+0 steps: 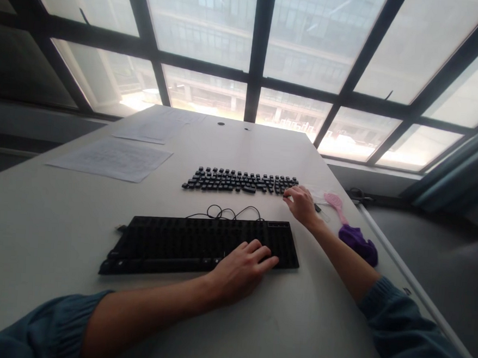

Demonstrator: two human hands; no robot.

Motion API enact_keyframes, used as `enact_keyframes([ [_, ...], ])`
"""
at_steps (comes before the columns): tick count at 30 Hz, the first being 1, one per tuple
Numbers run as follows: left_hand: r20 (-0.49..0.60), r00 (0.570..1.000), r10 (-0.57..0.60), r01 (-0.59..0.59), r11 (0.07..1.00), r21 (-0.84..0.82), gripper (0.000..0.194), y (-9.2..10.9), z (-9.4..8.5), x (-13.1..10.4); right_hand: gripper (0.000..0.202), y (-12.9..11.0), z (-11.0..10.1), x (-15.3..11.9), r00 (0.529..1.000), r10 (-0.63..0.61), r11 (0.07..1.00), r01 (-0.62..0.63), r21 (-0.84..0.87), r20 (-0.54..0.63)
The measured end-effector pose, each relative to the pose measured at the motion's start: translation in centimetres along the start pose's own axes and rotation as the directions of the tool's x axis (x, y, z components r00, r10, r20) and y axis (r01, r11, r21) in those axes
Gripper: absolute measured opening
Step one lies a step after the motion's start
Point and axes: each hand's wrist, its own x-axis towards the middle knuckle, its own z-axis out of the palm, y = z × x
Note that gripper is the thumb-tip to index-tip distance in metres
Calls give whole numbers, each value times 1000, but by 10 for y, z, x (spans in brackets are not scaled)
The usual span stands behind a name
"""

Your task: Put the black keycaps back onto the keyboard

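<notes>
A black keyboard lies near the front of the white table, most of its key area showing dark, bare rows with a few caps at the lower edge. My left hand rests over its lower right part, fingers spread and holding nothing. Behind the keyboard, loose black keycaps stand in rows on the table. At the right end of those rows is my right hand, its thumb and fingertips closed together on a small dark keycap, partly hidden by the fingers.
A thin cable loops behind the keyboard. To the right lie a pink brush and a purple cloth, close to the table's edge. Printed paper sheets lie at the left. Large windows stand beyond the table.
</notes>
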Motion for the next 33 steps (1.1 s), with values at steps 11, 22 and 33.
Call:
enact_keyframes([
  [11,-34,999,-9,10,1000,14,45,4,4,5,5,-49,-62,-127,989,18,713,-114,692,145],
  [22,-67,998,-1,2,1000,14,41,4,4,7,5,-61,-58,-139,989,-36,724,-71,686,140],
  [33,-77,997,8,-8,1000,2,39,3,6,8,17,-66,-61,-142,988,-79,811,-14,585,134],
])
